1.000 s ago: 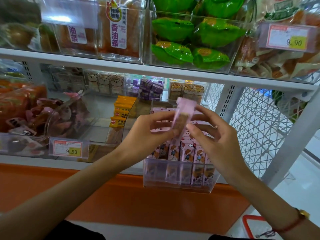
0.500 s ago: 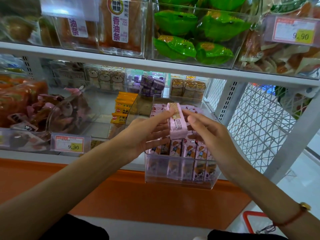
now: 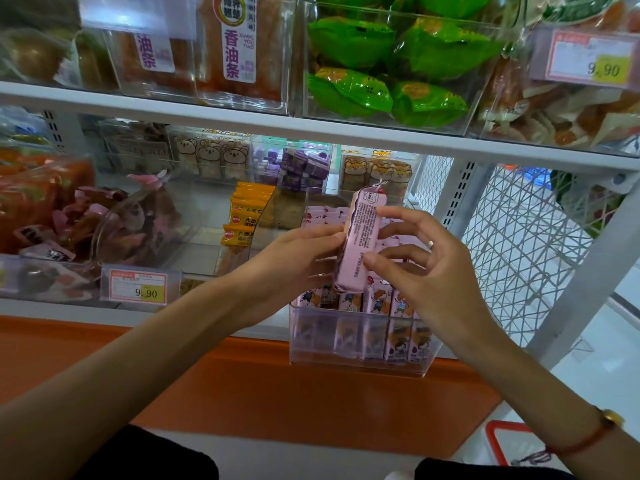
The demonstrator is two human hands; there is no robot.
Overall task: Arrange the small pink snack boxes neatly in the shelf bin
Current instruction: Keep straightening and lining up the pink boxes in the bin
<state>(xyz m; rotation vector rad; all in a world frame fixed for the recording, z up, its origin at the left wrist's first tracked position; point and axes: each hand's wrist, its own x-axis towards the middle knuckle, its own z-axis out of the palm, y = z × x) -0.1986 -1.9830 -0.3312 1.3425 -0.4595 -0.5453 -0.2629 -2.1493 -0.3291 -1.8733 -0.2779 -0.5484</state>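
A: Where was the box point(image 3: 360, 244) at that point?

B: Up above the bin point(image 3: 360, 344), near-upright with its top tipped slightly right, printed back toward the camera. The left hand point(image 3: 294, 261) had fingers against its left edge; the right hand point(image 3: 426, 271) pinched it from the right, thumb low on the face, index finger higher up. So both hands were clamped on it, lightly by the look of it.

A: And the bin?

B: Clear, jutting past the shelf point(image 3: 138, 306) edge, with a front row of boxes point(image 3: 377, 303) standing on end.

A: What could have gone wrong?

B: I'd have worried about the light fingertip pinch. If the box slipped while being turned, it could have dropped across the standing row and knocked one askew. Also, I couldn't tell whether a gap was left in that row; forcing it in might have tipped its neighbours.
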